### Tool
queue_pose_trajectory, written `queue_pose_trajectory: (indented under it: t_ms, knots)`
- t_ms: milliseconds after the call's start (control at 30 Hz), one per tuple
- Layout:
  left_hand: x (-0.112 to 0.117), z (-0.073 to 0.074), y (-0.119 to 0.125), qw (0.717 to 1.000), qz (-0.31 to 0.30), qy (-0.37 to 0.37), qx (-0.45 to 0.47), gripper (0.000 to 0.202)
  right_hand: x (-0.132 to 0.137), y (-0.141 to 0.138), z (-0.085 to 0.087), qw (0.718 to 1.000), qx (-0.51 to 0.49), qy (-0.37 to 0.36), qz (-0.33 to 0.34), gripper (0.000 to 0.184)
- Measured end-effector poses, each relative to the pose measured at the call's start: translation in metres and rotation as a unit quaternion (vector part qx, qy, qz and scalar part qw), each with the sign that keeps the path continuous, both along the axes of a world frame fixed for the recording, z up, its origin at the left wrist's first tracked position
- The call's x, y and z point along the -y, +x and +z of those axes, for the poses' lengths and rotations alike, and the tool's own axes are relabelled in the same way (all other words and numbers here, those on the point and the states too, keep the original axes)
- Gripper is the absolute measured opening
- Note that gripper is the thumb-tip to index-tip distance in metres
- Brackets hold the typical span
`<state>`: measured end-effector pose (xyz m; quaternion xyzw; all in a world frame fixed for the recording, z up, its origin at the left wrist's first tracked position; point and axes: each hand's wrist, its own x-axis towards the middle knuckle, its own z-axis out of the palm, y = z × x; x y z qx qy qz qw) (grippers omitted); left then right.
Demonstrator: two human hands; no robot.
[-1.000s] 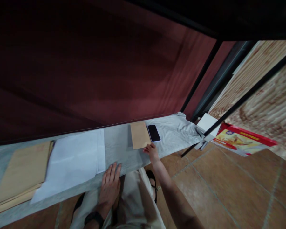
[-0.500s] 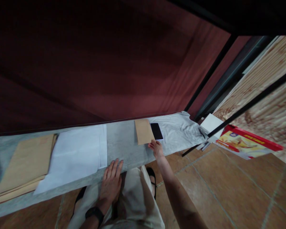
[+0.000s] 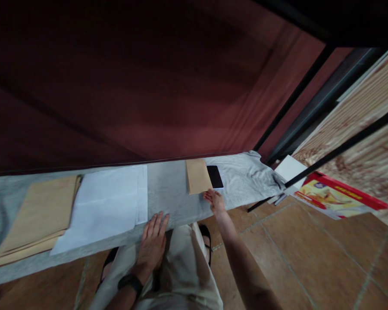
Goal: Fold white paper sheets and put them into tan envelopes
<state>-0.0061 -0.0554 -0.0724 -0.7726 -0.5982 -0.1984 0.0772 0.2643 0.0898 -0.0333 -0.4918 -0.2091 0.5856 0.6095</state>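
My right hand point(image 3: 215, 201) lies on the grey cloth-covered table point(image 3: 168, 193) just below a small brown envelope point(image 3: 198, 176), fingers stretched out and apart, holding nothing. A black phone point(image 3: 215, 176) lies right beside the envelope. My left hand point(image 3: 153, 242) rests flat at the table's near edge with its fingers spread, a dark watch band on the wrist. White sheets of paper point(image 3: 106, 206) lie left of it, and a stack of larger brown envelopes point(image 3: 35, 217) lies at the far left.
A dark red curtain point(image 3: 132, 86) hangs behind the table. At the right, black metal bars point(image 3: 342, 146) cross in front of a red and yellow box point(image 3: 336, 196) and a white box point(image 3: 289, 168). Brown floor tiles point(image 3: 310, 258) spread out to the right.
My right hand has drawn back slightly from the small envelope's corner and now lies just below it. The left hand stays at the table edge. The view has shifted a little.
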Motion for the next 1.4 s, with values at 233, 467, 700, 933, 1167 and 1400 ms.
queue_pose_trajectory:
  t_ms: [233,467,700,933,1167,1400]
  knots:
    - [0.001,0.004,0.001,1.0,0.002,0.001,-0.011,0.066,0.001,-0.002,0.002,0.999,0.031,-0.025,0.004,0.021]
    - [0.002,0.001,-0.001,1.0,-0.005,-0.008,0.007,0.068,0.003,-0.004,0.002,0.997,0.07,-0.032,-0.008,0.021]
    - [0.005,0.007,-0.001,1.0,-0.003,-0.024,-0.012,0.07,0.021,-0.015,-0.002,0.992,0.13,-0.002,0.009,0.03]
    - [0.008,0.01,0.0,0.999,0.003,-0.035,-0.019,0.074,0.085,-0.045,-0.013,0.98,0.164,0.024,0.112,0.038]
    - [-0.005,0.031,-0.014,0.996,-0.039,-0.058,0.053,0.042,0.133,-0.06,-0.038,0.96,0.203,0.005,0.195,0.041]
    - [-0.012,0.052,-0.059,0.995,0.08,-0.008,0.055,0.045,0.138,-0.062,-0.029,0.942,0.255,0.033,0.216,0.028]
